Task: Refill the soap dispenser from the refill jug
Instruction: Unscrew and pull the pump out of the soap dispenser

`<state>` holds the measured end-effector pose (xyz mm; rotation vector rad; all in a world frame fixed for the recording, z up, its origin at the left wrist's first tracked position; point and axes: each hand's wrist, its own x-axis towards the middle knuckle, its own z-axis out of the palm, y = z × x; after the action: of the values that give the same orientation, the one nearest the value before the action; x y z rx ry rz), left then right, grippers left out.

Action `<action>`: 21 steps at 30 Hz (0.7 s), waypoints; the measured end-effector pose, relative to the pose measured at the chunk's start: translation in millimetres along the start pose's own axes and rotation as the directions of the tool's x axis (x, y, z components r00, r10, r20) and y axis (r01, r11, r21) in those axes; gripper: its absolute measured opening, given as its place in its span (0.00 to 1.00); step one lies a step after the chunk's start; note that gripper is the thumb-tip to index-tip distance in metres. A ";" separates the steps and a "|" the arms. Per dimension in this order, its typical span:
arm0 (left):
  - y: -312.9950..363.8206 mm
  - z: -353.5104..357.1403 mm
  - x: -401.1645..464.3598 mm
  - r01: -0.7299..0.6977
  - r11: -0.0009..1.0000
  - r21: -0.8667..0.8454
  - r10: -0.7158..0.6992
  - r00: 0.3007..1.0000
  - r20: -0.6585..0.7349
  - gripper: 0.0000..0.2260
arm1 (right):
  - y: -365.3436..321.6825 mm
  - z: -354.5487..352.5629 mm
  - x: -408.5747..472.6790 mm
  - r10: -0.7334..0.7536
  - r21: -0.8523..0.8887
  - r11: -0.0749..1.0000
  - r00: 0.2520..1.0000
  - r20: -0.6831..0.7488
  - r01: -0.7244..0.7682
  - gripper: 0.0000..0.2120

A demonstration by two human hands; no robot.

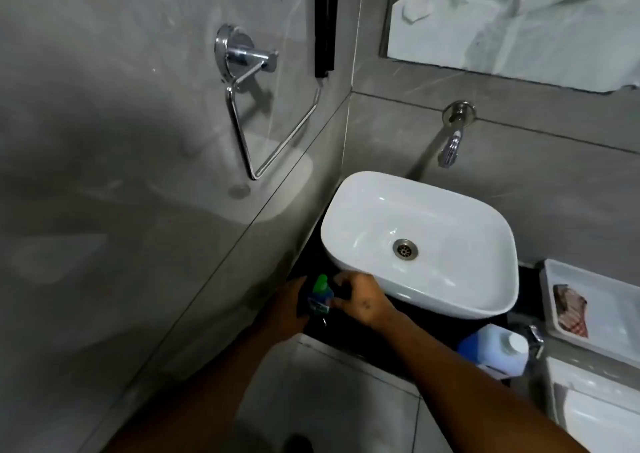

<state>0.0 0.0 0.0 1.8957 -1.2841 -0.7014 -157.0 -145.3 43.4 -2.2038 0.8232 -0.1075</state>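
Observation:
A small soap dispenser (320, 297) with a green pump top stands on the dark counter (349, 335) at the sink's front-left corner. My left hand (287, 309) wraps its left side and grips the bottle. My right hand (360, 297) has its fingers at the pump top and neck; whether they pinch it is unclear. The refill jug (491, 347), translucent with blue liquid and a white cap, stands on the counter to the right, untouched.
A white basin (460, 207) fills the counter's middle, with a wall tap (450, 148) above it. A white tray (595, 279) holding a cloth sits at the right. A chrome towel ring (263, 106) hangs on the left wall.

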 end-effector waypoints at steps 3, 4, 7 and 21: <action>-4.2 8.4 11.1 0.107 0.988 -0.116 -0.101 0.993 0.058 0.29 | -1.1 6.9 3.0 0.022 0.093 0.995 0.999 -0.026 -0.019 0.12; -2.5 10.0 15.4 0.162 0.981 -0.105 -0.157 0.986 0.049 0.27 | -0.3 10.8 2.8 0.041 0.118 0.992 0.999 -0.036 -0.036 0.12; -6.4 14.4 21.9 0.193 0.974 -0.120 -0.189 0.981 0.042 0.19 | 0.2 14.2 -0.8 0.088 0.230 0.971 0.993 -0.078 -0.068 0.14; 159.2 -18.5 43.6 -0.071 0.937 -0.341 0.116 0.987 0.115 0.20 | -48.9 -125.4 -67.2 0.189 0.494 0.865 0.850 -0.492 0.094 0.11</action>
<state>-55.9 -73.3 138.1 1.5225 -1.2366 -0.9456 -224.4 -161.0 177.0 -1.6544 1.0067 -0.8454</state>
